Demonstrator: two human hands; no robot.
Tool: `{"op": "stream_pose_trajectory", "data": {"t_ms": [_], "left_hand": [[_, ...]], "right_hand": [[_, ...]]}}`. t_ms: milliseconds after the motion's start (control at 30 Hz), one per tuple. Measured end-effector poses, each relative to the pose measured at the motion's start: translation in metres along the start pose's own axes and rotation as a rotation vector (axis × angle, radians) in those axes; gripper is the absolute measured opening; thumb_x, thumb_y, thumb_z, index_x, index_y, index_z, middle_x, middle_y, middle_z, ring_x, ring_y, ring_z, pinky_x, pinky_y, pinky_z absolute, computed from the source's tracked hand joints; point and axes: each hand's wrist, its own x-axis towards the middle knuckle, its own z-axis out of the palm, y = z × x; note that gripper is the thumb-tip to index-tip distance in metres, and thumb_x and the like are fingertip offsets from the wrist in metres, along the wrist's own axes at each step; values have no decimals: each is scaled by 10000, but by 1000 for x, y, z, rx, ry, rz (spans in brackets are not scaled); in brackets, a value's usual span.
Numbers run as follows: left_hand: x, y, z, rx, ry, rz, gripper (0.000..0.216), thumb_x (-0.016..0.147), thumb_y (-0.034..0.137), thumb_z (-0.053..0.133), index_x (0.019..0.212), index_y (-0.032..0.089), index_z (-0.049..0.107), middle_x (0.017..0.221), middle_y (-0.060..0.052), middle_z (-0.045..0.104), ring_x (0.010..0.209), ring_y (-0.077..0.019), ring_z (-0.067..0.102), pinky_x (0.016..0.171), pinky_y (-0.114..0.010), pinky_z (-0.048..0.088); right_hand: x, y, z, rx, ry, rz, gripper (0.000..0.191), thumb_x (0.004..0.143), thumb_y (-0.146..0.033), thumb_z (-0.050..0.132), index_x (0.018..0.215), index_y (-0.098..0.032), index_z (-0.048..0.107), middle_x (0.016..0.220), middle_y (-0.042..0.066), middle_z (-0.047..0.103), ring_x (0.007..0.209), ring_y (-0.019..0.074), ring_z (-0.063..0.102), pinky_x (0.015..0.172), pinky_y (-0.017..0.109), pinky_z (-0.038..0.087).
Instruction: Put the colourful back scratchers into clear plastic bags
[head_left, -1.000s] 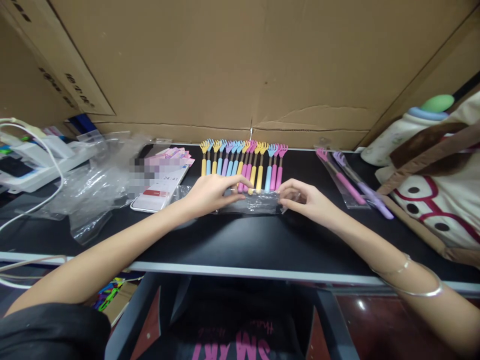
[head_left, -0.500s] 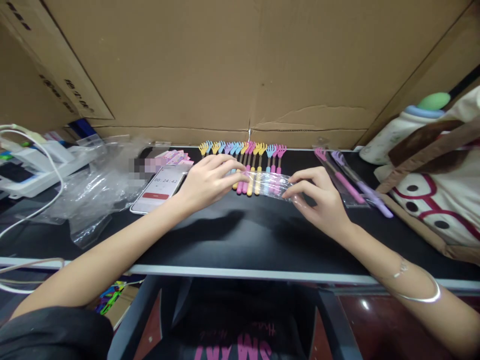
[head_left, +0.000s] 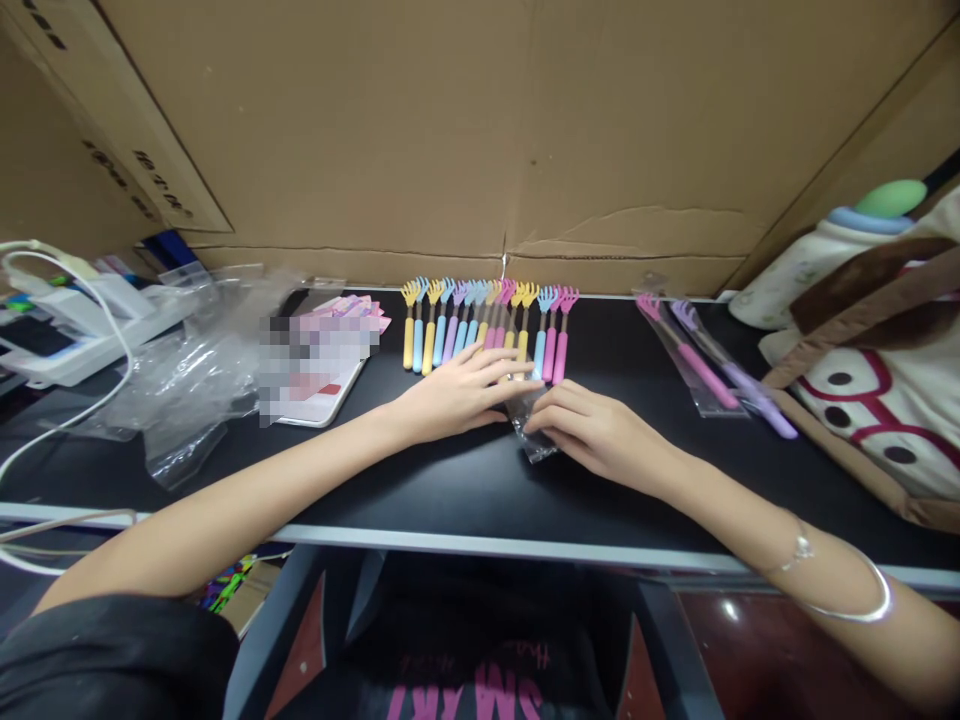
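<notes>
A clear plastic bag (head_left: 534, 438) lies slanted on the black desk in front of a row of small back scratchers (head_left: 429, 340). My left hand (head_left: 457, 395) rests over its middle, fingers stretched and touching the film. At the bag's lower right, my right hand (head_left: 592, 425) is closed on the edge, fingertips pinched together. The scratchers have claw-shaped heads and yellow, blue, purple or pink handles. Some handles are partly covered by the bag and my left fingers. I cannot make out whether anything is inside the bag.
A pink scratcher (head_left: 705, 370) in a clear sleeve and a purple scratcher (head_left: 739, 375) lie to the right, by a cloth bag (head_left: 862, 400) and a bottle (head_left: 802, 265). Leftward are a phone (head_left: 330, 400), pink cards (head_left: 349, 310), crumpled plastic (head_left: 202, 360) and a power strip (head_left: 97, 340).
The plastic bag has come down toward me and turned from sideways to slanted. Both hands moved nearer the desk front, and the right fingers closed further. More scratcher handles show on the left.
</notes>
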Motion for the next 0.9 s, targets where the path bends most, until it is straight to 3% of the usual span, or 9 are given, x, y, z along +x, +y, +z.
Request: {"op": "stream_pose_trajectory", "data": {"t_ms": [167, 333, 667, 900], "left_hand": [[-2, 3, 6, -28, 3, 83, 328, 961, 261, 401, 1254, 200, 535, 1310, -76, 561, 1251, -220, 462, 1077, -424, 338], [-3, 3, 7, -37, 32, 69, 304, 971, 250, 372, 1176, 219, 594, 1223, -37, 624, 1142, -178, 543, 988, -348, 404], [-4, 6, 2, 55, 73, 9, 386, 926, 488, 433, 1157, 227, 600, 1144, -47, 650, 1008, -175, 592, 775, -290, 415], [-4, 8, 0, -4, 63, -8, 460, 909, 526, 430, 1213, 209, 565, 1247, -54, 596, 1088, -205, 539, 907, -318, 384]], "right_hand": [[0, -2, 2, 18, -36, 24, 234, 948, -186, 379, 980, -212, 610, 974, 72, 645, 904, 176, 579, 771, 302, 483], [1, -1, 0, 19, -54, 27, 207, 938, -193, 414, 959, -205, 619, 944, 68, 651, 880, 181, 572, 776, 310, 479], [1, 3, -5, -114, 11, 77, 200, 899, -145, 441, 849, -206, 625, 847, 59, 657, 811, 186, 541, 686, 301, 443], [-2, 17, 0, 38, 15, 150, 198, 795, -26, 458, 756, -209, 525, 833, 41, 564, 827, 172, 527, 684, 268, 444]]}}
